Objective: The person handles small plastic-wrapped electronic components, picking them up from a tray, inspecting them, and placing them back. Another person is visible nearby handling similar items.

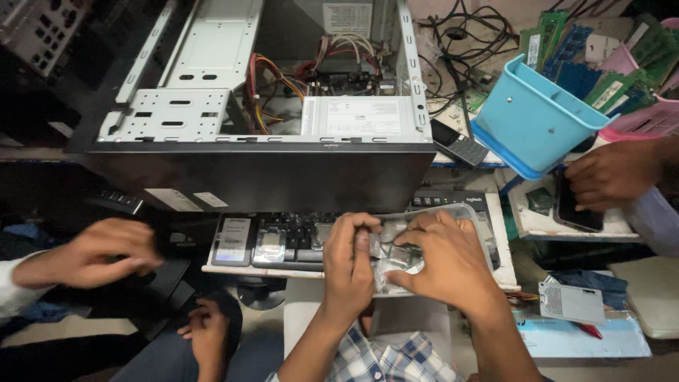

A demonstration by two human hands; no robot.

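Both hands work a clear plastic clamshell tray (453,212) of small square metal chips, near the black keyboard (297,237) under the open computer case (283,106); left hand (348,265) fingers grip its edge, right hand (445,262) fingers pinch a chip; best lifted by its edges, tray kept level

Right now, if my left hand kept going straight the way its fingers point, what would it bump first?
Probably the black keyboard just beyond your left hand, then the open computer case. Depth is hard to judge.
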